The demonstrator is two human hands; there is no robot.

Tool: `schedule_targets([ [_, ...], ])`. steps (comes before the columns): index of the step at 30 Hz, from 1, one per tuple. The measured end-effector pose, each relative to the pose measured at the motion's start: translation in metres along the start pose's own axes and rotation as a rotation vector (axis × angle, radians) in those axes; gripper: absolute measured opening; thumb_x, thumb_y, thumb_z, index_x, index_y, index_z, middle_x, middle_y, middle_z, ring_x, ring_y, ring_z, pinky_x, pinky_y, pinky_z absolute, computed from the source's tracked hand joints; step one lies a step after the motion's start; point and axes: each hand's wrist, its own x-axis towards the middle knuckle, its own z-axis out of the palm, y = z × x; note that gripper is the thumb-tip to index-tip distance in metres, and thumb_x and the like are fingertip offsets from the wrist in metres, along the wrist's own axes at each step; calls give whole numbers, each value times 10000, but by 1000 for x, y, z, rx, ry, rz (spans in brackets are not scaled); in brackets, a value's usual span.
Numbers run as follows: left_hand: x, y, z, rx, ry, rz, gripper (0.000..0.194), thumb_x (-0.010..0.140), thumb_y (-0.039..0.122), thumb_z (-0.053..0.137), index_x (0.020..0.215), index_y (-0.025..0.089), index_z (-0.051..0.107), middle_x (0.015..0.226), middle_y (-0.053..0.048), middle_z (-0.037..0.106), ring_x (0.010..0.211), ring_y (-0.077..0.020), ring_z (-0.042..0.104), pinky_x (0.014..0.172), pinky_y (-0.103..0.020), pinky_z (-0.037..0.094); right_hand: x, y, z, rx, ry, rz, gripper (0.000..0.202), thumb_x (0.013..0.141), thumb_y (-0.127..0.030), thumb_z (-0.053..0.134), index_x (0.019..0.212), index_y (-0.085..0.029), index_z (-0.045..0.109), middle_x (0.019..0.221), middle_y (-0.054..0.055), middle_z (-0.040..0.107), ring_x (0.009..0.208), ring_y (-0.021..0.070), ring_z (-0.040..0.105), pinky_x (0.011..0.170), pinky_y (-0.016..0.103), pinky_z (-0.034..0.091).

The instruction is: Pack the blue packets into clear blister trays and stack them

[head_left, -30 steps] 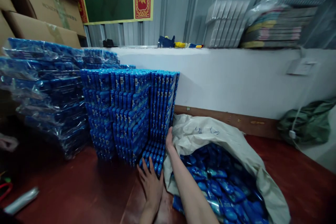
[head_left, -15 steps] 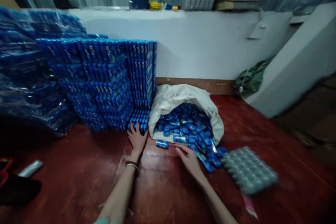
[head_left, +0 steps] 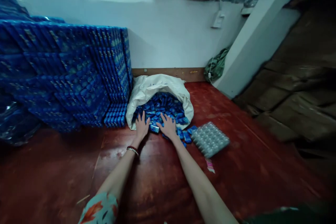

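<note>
A white woven sack (head_left: 160,81) lies on its side with its mouth facing me, full of small blue wrapped packets (head_left: 168,104). At the left of the mouth is my left hand (head_left: 142,127), fingers spread, over the sack's lower lip. My right hand (head_left: 168,126) reaches over the packets at the middle of the mouth, fingers apart and touching them. One blue packet (head_left: 154,128) lies between the two hands. Several more have spilled out right of my right hand. Neither hand grips anything that I can see.
Tall stacks of blue packs (head_left: 65,73) stand left of the sack, with a low block of packets (head_left: 114,115) beside it. A clear plastic dimpled tray (head_left: 210,139) lies on the red floor (head_left: 147,189). Brown cartons (head_left: 301,101) pile up at the right, beyond a white pillar (head_left: 249,49).
My left hand has left the low block and moved right to the sack's mouth. My right hand has moved forward onto the packets with its fingers spread. The view has turned right.
</note>
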Motion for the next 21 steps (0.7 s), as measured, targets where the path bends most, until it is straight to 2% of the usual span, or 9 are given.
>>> schedule_targets([
  [3,21,2,-7,-8,-113,88,490,946,411,281,1350,169,416,1380,-160,406,1255,-301,378,1018,-522,277,-27,-8,4,6,-32,-115,603,882,-566,380,1413,-290,314,1461,95,335,1297,306,309,1060,577,127],
  [5,23,0,-13,-27,-193,175,424,932,416,341,1238,204,545,1321,-100,481,1218,-264,424,1031,-496,274,-45,-13,4,21,-66,-170,584,883,-567,379,1398,-295,344,1453,83,355,1327,300,271,1067,586,95],
  [7,14,-4,-17,-35,-260,256,363,915,407,391,1108,223,638,1277,-59,526,1184,-238,459,1042,-470,276,-61,-17,1,80,-111,-222,539,892,-552,377,1364,-292,402,1414,67,420,1338,282,267,1073,588,69],
  [10,-19,-11,-20,-19,-308,336,328,906,384,415,1028,237,681,1271,-44,543,1209,-233,441,1075,-454,250,-84,-14,-13,220,-93,-248,398,928,-472,348,1209,-298,571,1264,27,575,1261,231,399,1095,535,85],
  [13,-62,-18,-22,35,-290,349,365,928,368,363,1208,279,578,1369,-30,467,1315,-248,322,1094,-490,218,-106,9,-39,215,105,-127,365,932,-409,348,1075,-255,647,1096,54,655,1088,219,527,1047,453,247],
  [15,-88,-21,-26,70,-283,321,403,940,364,325,1312,306,469,1444,-15,377,1362,-268,239,1088,-530,210,-120,34,-59,61,254,55,383,917,-398,355,1080,-192,633,1052,123,643,1012,263,538,919,433,361],
  [17,-109,-21,-31,75,-279,278,431,946,368,310,1367,314,387,1486,-14,302,1391,-283,165,1084,-560,194,-133,60,-76,-174,339,259,415,893,-403,373,1113,-130,595,1049,200,606,993,327,521,806,446,392],
  [19,-124,-19,-37,50,-251,234,450,953,364,292,1397,303,331,1507,-31,249,1404,-275,124,1087,-567,181,-142,84,-88,-326,306,326,375,875,-375,383,1049,-127,604,990,217,605,928,334,535,722,422,403],
  [21,-137,-16,-43,5,-196,199,451,957,352,281,1402,288,324,1515,-53,222,1402,-254,147,1094,-544,196,-146,101,-96,-301,200,263,286,855,-334,393,905,-176,627,898,166,628,827,284,566,679,372,411],
])
